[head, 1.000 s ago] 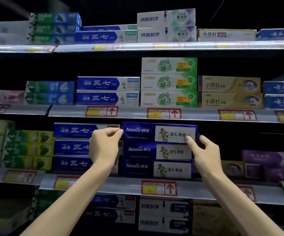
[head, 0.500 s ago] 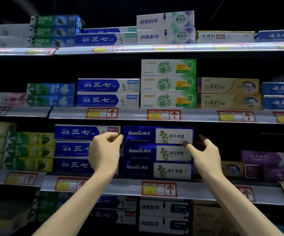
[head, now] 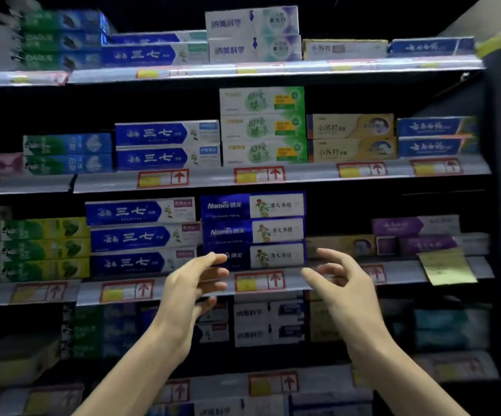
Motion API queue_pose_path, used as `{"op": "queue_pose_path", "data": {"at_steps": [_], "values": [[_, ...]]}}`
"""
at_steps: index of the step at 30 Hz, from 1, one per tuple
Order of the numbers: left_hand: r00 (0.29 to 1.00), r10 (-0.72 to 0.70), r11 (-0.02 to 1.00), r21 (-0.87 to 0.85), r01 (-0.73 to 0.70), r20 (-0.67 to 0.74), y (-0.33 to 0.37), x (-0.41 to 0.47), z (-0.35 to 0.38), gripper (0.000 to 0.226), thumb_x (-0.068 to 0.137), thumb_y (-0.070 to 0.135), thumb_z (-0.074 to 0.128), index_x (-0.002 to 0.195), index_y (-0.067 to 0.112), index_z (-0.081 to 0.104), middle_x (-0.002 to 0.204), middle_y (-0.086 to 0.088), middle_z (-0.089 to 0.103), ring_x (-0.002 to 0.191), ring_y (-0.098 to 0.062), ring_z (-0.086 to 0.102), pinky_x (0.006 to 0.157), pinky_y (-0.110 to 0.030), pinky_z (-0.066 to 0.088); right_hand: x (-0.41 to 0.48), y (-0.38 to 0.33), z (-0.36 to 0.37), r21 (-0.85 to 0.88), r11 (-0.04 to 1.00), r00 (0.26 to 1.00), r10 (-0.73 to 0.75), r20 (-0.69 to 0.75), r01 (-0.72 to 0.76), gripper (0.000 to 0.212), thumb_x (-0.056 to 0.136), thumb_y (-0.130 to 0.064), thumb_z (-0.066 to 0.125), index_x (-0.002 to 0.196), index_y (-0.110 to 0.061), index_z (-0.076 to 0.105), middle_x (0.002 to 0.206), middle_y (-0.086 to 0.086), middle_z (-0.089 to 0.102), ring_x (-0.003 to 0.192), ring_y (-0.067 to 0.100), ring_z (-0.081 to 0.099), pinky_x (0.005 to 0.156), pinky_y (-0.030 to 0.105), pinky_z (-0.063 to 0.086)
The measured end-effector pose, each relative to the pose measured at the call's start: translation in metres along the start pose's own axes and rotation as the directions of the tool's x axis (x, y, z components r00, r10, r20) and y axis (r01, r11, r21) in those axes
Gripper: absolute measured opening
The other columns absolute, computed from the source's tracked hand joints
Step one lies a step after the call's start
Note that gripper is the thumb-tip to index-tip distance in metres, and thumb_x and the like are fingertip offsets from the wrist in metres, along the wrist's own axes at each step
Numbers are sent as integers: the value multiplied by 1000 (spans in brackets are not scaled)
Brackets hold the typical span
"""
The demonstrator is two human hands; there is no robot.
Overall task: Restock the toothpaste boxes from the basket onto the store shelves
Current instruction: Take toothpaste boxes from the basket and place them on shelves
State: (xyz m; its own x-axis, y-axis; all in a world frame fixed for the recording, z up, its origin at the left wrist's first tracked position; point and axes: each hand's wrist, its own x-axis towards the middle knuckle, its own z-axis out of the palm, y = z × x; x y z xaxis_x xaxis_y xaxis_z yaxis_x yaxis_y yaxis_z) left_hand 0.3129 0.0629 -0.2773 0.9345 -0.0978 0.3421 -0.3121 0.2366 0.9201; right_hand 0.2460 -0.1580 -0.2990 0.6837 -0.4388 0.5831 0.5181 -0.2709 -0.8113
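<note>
Both hands free, nothing gripped. Left hand (head: 193, 292) and right hand (head: 343, 285) hover apart in front of the third shelf's grey front rail (head: 87, 295), fingers loosely curved, palms roughly facing each other.

Task item: stack of three dark blue cardboard toothpaste boxes with white label panels (head: 253, 231). It lies flat on that shelf about mid-length, long faces to the front edge, boxes squared up on one another.

Left fingertips (head: 220, 259) overlap the lower left corner of the bottom box (head: 276, 256) in view; touching or not, can't tell. Right hand is just off the stack's lower right corner, small gap visible.

Same shelf:
- Stack of three blue-and-white toothpaste boxes (head: 144, 237) just beside, on the left.
- Green-and-yellow boxes (head: 45, 250) toward the left end.
- Tan box (head: 339, 246) and purple boxes (head: 414, 226) toward the right end.
- Yellow paper note (head: 446, 267) hangs over the rail near the right end.

Frame is motion-blurred, small print unreadable.
</note>
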Motion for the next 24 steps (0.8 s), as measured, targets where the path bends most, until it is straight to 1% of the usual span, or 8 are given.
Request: {"op": "queue_pose_path", "data": {"at_steps": [3, 7, 12, 15, 18, 20, 22, 24], "values": [[998, -40, 999, 9, 40, 58, -16, -27, -3, 29, 101, 38, 58, 108, 21, 81, 100, -5, 78, 87, -19, 70, 85, -38, 50, -36, 5, -6, -39, 998, 999, 44, -2, -45, 42, 90, -32, 79, 128, -35, 62, 110, -6, 67, 102, 6, 64, 71, 14, 46], [987, -110, 993, 50, 105, 120, -55, -59, -12, 30, 103, 35, 56, 108, 20, 81, 99, -7, 78, 87, -19, 71, 86, -38, 52, -86, 24, -20, -96, 990, 994, 108, 5, -107, 33, 89, -30, 80, 118, -37, 66, 102, -7, 68, 95, 6, 65, 70, 10, 49], [957, -247, 965, 133, 227, 155, -129, -106, -31, 28, 104, 32, 54, 110, 20, 79, 96, -3, 77, 84, -18, 72, 78, -32, 52, -153, 74, -37, -234, 947, 974, 225, 0, -219, 33, 89, -30, 81, 120, -31, 68, 101, -3, 68, 92, 12, 66, 81, 24, 52], [917, -367, 924, 175, 340, 158, -176, -133, -43, 26, 102, 31, 56, 108, 20, 79, 93, 0, 76, 78, -14, 71, 75, -28, 50, -187, 110, -46, -327, 895, 945, 326, 19, -302, 31, 87, -27, 82, 115, -26, 70, 93, -3, 67, 81, 9, 62, 79, 25, 50], [863, -471, 869, 262, 420, 181, -220, -154, -52, 23, 99, 31, 61, 107, 19, 79, 91, 0, 75, 77, -13, 69, 75, -29, 49, -214, 151, -56, -428, 826, 898, 434, 71, -366, 28, 85, -23, 84, 111, -24, 73, 87, -1, 66, 73, 11, 61, 72, 27, 49], [826, -526, 834, 313, 454, 204, -246, -166, -55, 20, 93, 32, 69, 104, 19, 79, 89, -1, 76, 74, -12, 69, 73, -29, 48, -229, 174, -61, -500, 776, 856, 503, 121, -385, 27, 85, -21, 83, 110, -22, 73, 87, -1, 66, 74, 11, 62, 71, 25, 47], [788, -575, 797, 365, 481, 219, -269, -175, -57, 18, 93, 29, 69, 103, 18, 79, 88, -2, 76, 75, -14, 69, 73, -29, 49, -243, 191, -67, -579, 724, 803, 566, 188, -374, 28, 85, -21, 83, 111, -21, 73, 87, -1, 67, 77, 12, 64, 72, 25, 47], [756, -616, 756, 434, 489, 222, -289, -182, -57, 17, 100, 23, 63, 103, 17, 79, 88, -4, 76, 73, -14, 68, 71, -27, 48, -254, 207, -73, -665, 673, 731, 625, 275, -325, 30, 86, -22, 83, 114, -18, 73, 85, -5, 67, 81, 15, 66, 74, 23, 47]]}}
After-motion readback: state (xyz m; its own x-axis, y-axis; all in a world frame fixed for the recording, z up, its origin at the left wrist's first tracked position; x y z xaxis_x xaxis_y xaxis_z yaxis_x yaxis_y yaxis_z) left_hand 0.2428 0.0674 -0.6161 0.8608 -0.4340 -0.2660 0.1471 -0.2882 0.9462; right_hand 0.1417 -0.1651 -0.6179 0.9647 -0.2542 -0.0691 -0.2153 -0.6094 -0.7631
